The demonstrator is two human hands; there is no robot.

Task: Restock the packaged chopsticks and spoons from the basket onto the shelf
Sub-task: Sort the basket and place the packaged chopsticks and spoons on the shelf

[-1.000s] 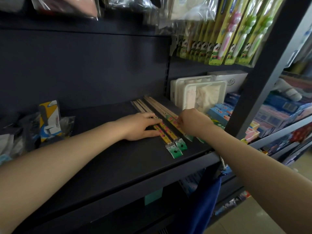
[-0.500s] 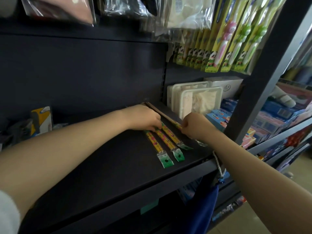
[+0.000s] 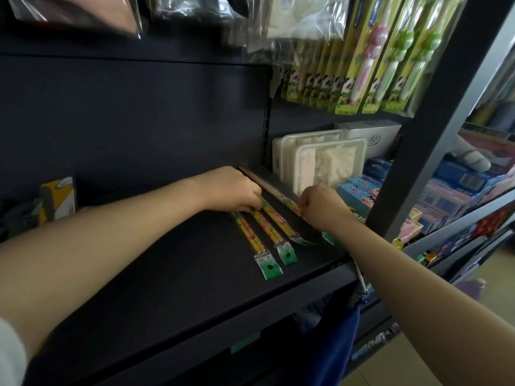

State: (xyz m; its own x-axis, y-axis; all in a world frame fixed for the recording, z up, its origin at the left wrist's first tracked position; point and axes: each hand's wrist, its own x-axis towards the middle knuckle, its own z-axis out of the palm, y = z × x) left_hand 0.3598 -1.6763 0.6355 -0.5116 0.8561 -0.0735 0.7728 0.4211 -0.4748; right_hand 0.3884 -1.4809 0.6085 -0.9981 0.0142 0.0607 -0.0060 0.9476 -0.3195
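Near the shelf's (image 3: 172, 296) front edge lie three chopstick packs (image 3: 267, 227), now fanned wider. The left hand (image 3: 231, 190) has slid over them, fingers curled pressing; the right hand (image 3: 320, 207) pinches a fourth pack (image 3: 281, 197), aligning it toward the right edge.

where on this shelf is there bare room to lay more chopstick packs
Free: the dark shelf is bare between the yellow and white box at far left and the leftmost chopstick pack, front edge to back panel. Crowded: right of the packs, where the left hand and right hand work, white containers and blue boxes fill the shelf.
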